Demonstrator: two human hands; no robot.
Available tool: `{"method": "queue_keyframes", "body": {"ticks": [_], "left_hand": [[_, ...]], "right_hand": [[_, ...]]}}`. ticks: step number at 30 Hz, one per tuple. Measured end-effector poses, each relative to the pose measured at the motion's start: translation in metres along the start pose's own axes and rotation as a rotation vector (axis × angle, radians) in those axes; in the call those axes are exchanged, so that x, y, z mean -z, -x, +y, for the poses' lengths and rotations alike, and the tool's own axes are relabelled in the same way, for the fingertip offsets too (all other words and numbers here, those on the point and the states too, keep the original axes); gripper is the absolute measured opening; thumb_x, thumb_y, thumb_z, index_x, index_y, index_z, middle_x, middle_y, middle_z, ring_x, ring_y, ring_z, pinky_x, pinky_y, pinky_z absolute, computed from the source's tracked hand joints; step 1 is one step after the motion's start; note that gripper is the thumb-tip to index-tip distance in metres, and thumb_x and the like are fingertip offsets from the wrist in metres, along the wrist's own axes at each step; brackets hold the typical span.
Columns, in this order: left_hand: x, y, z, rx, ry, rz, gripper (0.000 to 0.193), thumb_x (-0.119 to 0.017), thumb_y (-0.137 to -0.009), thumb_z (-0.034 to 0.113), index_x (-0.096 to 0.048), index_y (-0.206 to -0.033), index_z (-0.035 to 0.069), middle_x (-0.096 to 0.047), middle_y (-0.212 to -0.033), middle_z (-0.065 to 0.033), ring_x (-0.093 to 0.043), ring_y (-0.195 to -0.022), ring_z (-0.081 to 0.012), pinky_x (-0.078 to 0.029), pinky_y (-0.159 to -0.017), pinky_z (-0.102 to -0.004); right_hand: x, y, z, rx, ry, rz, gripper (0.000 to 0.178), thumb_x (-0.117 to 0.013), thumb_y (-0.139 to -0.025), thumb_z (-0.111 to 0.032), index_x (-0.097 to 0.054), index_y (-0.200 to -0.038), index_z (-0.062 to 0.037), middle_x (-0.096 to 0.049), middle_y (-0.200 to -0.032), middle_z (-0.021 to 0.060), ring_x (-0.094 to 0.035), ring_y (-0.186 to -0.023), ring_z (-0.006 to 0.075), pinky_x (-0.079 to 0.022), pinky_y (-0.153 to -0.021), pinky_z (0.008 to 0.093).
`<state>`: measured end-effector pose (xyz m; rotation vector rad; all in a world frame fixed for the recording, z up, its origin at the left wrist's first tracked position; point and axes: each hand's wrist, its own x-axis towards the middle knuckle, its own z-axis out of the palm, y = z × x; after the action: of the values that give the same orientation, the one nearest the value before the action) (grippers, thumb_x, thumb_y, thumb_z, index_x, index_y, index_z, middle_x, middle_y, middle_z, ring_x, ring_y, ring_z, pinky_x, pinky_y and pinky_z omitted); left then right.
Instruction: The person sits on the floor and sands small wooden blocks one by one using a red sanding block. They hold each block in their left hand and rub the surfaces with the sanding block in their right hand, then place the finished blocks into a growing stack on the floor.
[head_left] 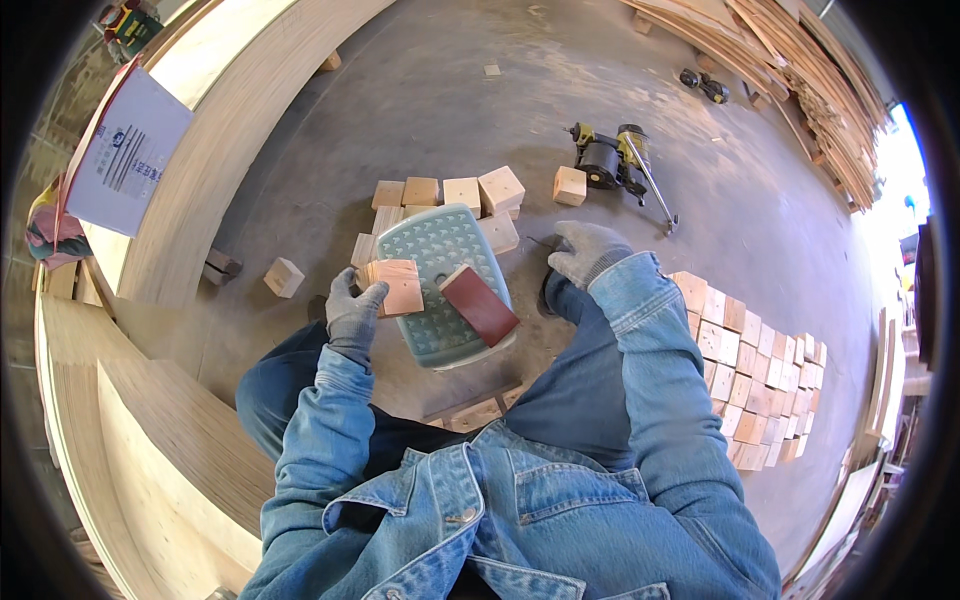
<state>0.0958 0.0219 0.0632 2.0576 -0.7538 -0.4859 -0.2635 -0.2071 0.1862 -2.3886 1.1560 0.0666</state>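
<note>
My left hand (352, 308), in a grey work glove, grips a squared wooden block (402, 287) at the left edge of a pale green plastic stool (425, 240). On the stool's textured top lies a sanding block with a dark red face (482, 308), set at a slant. My gloved right hand (588, 250) is curled above my right knee, away from the stool. Something thin and dark (541, 242) sticks out from its fingers; what it is I cannot make out. More wooden blocks (501, 188) sit on the floor just beyond the stool.
Two nail guns (612, 160) lie on the floor ahead, with a block (570, 186) beside them. Rows of stacked blocks (750, 370) stand at my right. Long plywood stacks (215, 130) run along the left, with a white carton (130, 150) on them. Boards (800, 90) are piled far right.
</note>
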Motion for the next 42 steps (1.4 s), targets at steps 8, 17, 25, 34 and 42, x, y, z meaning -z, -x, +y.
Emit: {"method": "queue_keyframes", "body": {"ticks": [8, 17, 25, 34, 42], "left_hand": [[-0.009, 0.008, 0.023, -0.029, -0.103, -0.06, 0.085, -0.088, -0.078, 0.042, -0.056, -0.142, -0.003, -0.064, -0.134, -0.0266, -0.062, -0.126, -0.04, -0.05, -0.108, -0.0458], [-0.023, 0.022, 0.077, -0.084, -0.299, -0.193, 0.088, -0.088, -0.081, 0.044, -0.051, -0.15, 0.005, -0.056, -0.143, -0.0253, -0.062, -0.125, -0.04, -0.048, -0.11, -0.0476], [-0.013, 0.009, 0.052, -0.182, -0.163, -0.37, 0.115, -0.094, -0.072, 0.045, -0.033, -0.158, 0.001, -0.051, -0.147, -0.0268, -0.058, -0.132, -0.0423, -0.049, -0.111, -0.048], [-0.015, 0.009, 0.018, -0.33, -0.254, -0.421, 0.132, -0.1, -0.052, 0.03, -0.029, -0.161, 0.006, -0.051, -0.149, -0.0231, -0.052, -0.137, -0.0404, -0.044, -0.117, -0.0442], [-0.042, -0.007, -0.021, -0.397, -0.092, -0.349, 0.117, -0.095, -0.055, 0.027, -0.038, -0.155, 0.008, -0.055, -0.143, -0.0227, -0.059, -0.129, -0.0402, -0.049, -0.112, -0.0447]], "right_hand": [[-0.035, -0.002, -0.028, 0.009, 0.06, -0.059, 0.046, -0.066, -0.091, -0.033, -0.065, -0.13, -0.0079, -0.071, -0.121, 0.0219, -0.067, -0.116, 0.0408, -0.052, -0.103, 0.0491], [-0.077, -0.021, -0.055, 0.041, 0.02, -0.24, 0.065, -0.073, -0.087, -0.038, -0.056, -0.145, -0.0135, -0.068, -0.131, 0.0218, -0.065, -0.123, 0.0402, -0.051, -0.107, 0.0488], [-0.097, -0.017, -0.089, 0.0, 0.013, -0.337, 0.091, -0.079, -0.085, -0.046, -0.039, -0.159, -0.0108, -0.056, -0.145, 0.0224, -0.059, -0.13, 0.0414, -0.048, -0.111, 0.0469], [-0.117, -0.004, -0.104, -0.121, 0.097, -0.289, 0.116, -0.083, -0.08, -0.05, -0.019, -0.167, -0.0071, -0.051, -0.152, 0.0246, -0.057, -0.132, 0.0447, -0.046, -0.114, 0.046], [-0.131, 0.003, -0.121, -0.197, 0.151, -0.27, 0.112, -0.078, -0.085, -0.042, -0.013, -0.169, -0.0075, -0.042, -0.162, 0.0219, -0.053, -0.138, 0.0427, -0.045, -0.115, 0.0478]]}}
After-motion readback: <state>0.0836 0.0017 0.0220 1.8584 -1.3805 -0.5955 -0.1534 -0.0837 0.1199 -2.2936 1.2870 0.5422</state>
